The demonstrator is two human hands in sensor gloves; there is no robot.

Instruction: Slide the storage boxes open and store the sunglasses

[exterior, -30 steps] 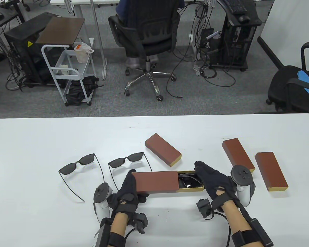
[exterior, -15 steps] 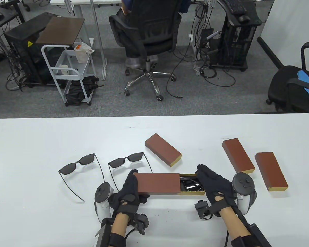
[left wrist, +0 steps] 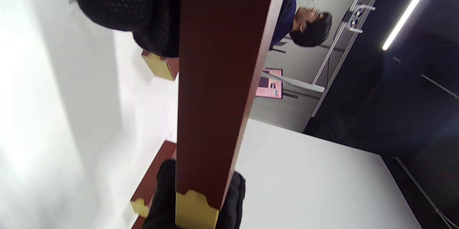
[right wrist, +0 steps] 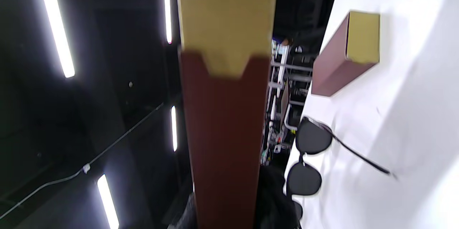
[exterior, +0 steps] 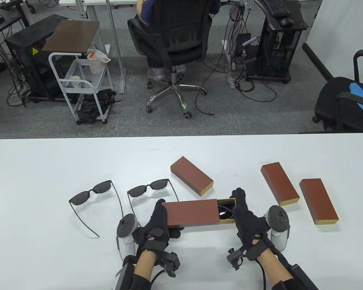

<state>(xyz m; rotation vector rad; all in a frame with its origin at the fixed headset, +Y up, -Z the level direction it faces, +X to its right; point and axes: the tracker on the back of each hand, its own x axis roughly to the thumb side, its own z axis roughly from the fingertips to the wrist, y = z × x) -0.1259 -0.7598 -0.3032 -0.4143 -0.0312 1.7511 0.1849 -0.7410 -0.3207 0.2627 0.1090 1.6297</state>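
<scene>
At the worktop's near edge, the left hand (exterior: 157, 225) keeps its grip around the matte reddish-brown sleeve (exterior: 192, 213); the right hand (exterior: 245, 216) presses flat fingers against the gold drawer (exterior: 227, 222), where glossy dark sunglasses (exterior: 225, 213) lie half enclosed.

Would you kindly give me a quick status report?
Left hand grips sleeve. Right hand presses drawer, sunglasses inside, part open. Nothing in the way.

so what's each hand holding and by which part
Left hand grips the brown sleeve's left end; right hand presses flat on the gold drawer's right end.
</scene>
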